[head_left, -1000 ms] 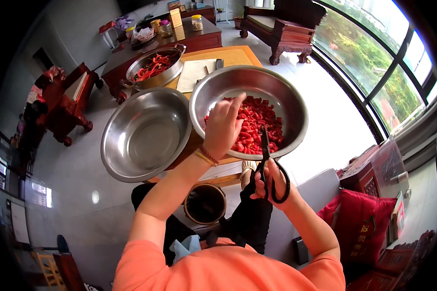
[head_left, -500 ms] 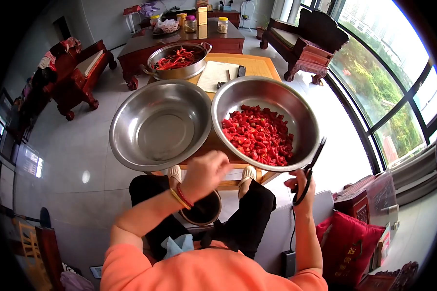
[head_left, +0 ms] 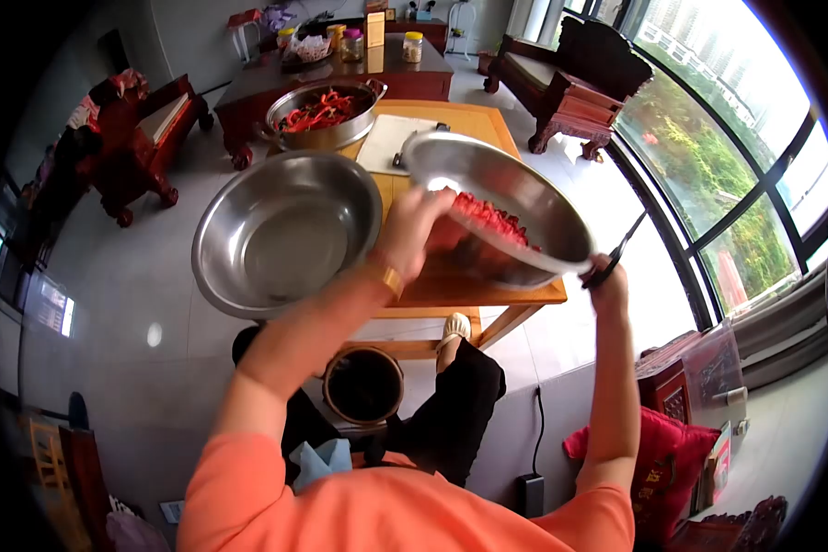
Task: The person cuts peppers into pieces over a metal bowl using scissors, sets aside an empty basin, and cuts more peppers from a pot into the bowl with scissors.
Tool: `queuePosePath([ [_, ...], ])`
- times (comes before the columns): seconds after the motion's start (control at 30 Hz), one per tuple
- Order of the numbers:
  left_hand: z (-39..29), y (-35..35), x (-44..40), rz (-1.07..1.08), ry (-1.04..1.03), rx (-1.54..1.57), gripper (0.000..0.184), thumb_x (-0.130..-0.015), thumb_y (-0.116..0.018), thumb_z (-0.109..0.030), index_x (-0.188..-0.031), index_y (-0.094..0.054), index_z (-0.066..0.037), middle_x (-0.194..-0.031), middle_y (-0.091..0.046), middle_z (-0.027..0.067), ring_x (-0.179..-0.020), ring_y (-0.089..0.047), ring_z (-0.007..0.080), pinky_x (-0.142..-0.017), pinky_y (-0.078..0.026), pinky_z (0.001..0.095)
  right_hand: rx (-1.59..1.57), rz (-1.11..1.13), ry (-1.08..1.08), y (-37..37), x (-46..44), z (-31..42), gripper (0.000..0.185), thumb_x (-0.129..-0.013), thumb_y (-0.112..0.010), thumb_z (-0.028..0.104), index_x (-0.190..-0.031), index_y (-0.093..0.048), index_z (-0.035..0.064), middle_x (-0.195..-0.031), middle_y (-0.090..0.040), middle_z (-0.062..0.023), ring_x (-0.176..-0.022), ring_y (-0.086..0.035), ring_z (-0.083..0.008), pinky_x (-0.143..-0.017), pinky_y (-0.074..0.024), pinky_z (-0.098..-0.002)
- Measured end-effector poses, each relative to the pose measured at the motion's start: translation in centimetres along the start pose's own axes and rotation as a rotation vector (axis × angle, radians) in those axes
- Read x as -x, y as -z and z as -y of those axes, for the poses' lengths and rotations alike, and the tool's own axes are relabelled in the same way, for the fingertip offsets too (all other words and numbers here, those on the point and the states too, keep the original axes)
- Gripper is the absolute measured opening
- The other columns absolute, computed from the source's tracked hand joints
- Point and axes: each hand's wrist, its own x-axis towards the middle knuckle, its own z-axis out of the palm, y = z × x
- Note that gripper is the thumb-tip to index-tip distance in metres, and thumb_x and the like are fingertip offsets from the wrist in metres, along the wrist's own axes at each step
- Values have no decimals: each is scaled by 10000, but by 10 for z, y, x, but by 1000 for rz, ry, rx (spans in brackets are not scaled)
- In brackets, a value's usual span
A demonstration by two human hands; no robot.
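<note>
Steel basin (head_left: 511, 175) of chopped red chillies (head_left: 489, 219) sits between my two hands, tilted so that its near side is raised and part of its outer underside shows above the wooden table (head_left: 474, 115). My left hand (head_left: 414, 235) is at the near left part of the rim, blurred, and I cannot tell how firmly its fingers close there. My right hand (head_left: 607, 281) is at the right end of the rim, its fingers curled round the black scissors (head_left: 627, 244), whose blades point up and away from me. The chopped pieces lie low in the basin, partly hidden by the near rim.

On the same table, to the left, a second steel basin (head_left: 290, 244) stands near my left forearm, its inside gleaming. Behind it is a two-handled pot (head_left: 322, 138) of long red chillies (head_left: 322, 110), with a pale sheet (head_left: 386, 138) just to its right. Below the table edge, between my legs, a dark round bucket (head_left: 328, 391) stands on the floor.

Farther off, a dark table (head_left: 244, 97) carries several lidded jars (head_left: 351, 46). A carved wooden armchair (head_left: 570, 87) stands near the big window (head_left: 736, 138) on my right, and pale shiny tiles (head_left: 129, 313) cover the floor to my left
</note>
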Motion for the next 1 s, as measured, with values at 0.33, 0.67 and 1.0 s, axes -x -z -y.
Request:
queuePosePath([
  [0.33, 0, 12, 12, -10, 116, -126, 173, -864, -575, -246, -908, -558, -79, -725, -598, 24, -570, -585, 111, -509, -483, 215, 147, 13, -7, -14, 21, 5, 84, -788, -532, 59, -743, -497, -3, -614, -492, -37, -455, -511, -115, -447, -466, -222],
  [0.67, 54, 45, 36, -27, 190, -108, 237, -885, -545, -278, -935, -542, -47, -762, -592, 53, -601, -587, 132, -544, -481, 251, 184, -44, 35, -2, 14, -22, 195, -781, -573, 77, -927, -477, -10, -729, -528, -57, -561, -534, -141, -508, -472, -244],
  [1.0, -6, 146, 152, -354, -473, -722, 182, -873, -571, -142, -1001, -539, -17, -927, -578, 42, -763, -569, 84, -636, -470, 205, 151, -192, 7, 39, 53, -41, 247, -820, -615, 234, -957, -506, 59, -761, -514, -33, -569, -467, -114, -528, -449, -254],
])
